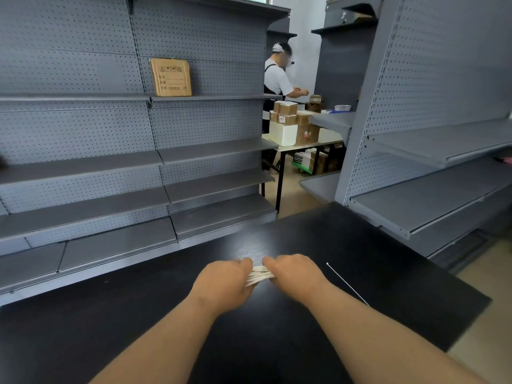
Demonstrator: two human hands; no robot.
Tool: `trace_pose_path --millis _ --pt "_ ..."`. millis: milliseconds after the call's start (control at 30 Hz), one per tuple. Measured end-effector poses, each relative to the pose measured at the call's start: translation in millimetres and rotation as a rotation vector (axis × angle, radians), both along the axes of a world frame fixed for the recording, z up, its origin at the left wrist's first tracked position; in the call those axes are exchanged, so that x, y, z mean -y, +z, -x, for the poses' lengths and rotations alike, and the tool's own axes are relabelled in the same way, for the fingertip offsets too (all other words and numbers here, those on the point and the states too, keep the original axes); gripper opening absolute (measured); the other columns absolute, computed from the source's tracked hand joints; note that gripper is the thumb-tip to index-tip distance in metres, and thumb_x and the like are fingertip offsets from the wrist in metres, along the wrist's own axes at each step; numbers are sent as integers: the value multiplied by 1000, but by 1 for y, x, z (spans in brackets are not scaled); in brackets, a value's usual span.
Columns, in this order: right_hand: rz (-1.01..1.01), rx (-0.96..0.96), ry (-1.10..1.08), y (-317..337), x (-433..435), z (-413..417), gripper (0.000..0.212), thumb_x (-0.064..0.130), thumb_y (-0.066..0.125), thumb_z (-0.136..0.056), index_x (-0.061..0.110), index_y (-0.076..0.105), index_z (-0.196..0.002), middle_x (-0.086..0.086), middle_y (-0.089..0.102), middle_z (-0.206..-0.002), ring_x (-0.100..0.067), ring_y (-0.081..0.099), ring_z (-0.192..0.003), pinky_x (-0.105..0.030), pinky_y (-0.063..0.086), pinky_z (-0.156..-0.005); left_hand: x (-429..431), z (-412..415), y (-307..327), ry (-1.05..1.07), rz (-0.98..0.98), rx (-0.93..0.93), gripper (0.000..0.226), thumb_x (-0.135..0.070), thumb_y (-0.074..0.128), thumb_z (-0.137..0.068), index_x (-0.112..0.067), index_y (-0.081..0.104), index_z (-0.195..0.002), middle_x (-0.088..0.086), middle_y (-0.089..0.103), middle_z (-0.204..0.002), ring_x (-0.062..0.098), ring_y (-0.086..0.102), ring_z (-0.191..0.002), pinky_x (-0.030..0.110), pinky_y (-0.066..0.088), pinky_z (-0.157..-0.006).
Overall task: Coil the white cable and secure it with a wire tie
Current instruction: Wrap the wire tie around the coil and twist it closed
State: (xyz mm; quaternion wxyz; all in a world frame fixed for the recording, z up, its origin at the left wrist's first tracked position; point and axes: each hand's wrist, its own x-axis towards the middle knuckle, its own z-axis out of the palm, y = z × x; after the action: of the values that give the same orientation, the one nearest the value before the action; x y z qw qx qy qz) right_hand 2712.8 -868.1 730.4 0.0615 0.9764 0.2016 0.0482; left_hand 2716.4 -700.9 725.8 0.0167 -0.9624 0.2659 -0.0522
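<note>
on the black wood-grain tabletop, both bare hands side by side near its middle, knuckles up, forearms reaching in from the near edge. left hand curled closed around one end of a bundle of white cable gathered into several parallel strands; right hand curled closed around the other end, thumbs nearly meeting above the bundle. only a short stretch of the cable visible between the two fists, just over the tabletop; cannot tell whether touching the surface or lifted clear of it. cannot tell how many loops, or where the cable ends lie, hidden inside the fists.

just to the right of the right hand, lying flat on the tabletop and apart from it: a thin straight white wire tie, running diagonally from a small head at the far end toward the right forearm, nearer end hidden behind that forearm.

beyond the tabletop's far left edge, grey metal pegboard shelving in several tiers, with a brown cardboard box standing upright on an upper tier. more grey shelving past the tabletop's right far corner. farther off, in the gap between the two shelving runs, another person in a white shirt and dark apron standing at a pale folding table stacked with small brown and white cartons
</note>
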Motion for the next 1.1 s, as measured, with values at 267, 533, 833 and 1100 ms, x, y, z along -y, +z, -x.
trace_pose_path --millis 267,533,833,1100 --pt "-56 6 -10 -12 66 -26 22 17 47 -91 7 55 -108 -20 64 -97 -41 64 -83 -36 31 -59 65 -35 -7 -85 -94 -27 41 -47 31 -96 -14 44 -117 8 60 -115 31 60 -98 40 46 -77" --pt "-108 -8 -23 -24 131 -63 28 32 53 -89 11 54 -108 -13 62 -104 -35 61 -94 -39 44 -69 132 -74 -19 -60 -147 -76 34 -38 31 -98 -14 42 -120 8 59 -115 30 59 -98 38 45 -74" --pt "-300 -238 -159 -47 227 -100 62 55 43 -91 20 35 -141 0 44 -142 -19 38 -131 -37 38 -106 155 -113 -49 134 -156 -139 22 -30 36 -97 -16 44 -112 7 59 -109 31 60 -95 38 46 -74" --pt "-232 -548 -427 -118 256 -122 26 32 56 -90 14 65 -106 -8 65 -108 -28 61 -101 -34 49 -79 163 -107 -82 277 -111 -216 26 -39 35 -96 -17 43 -108 6 59 -103 29 58 -90 37 44 -74"
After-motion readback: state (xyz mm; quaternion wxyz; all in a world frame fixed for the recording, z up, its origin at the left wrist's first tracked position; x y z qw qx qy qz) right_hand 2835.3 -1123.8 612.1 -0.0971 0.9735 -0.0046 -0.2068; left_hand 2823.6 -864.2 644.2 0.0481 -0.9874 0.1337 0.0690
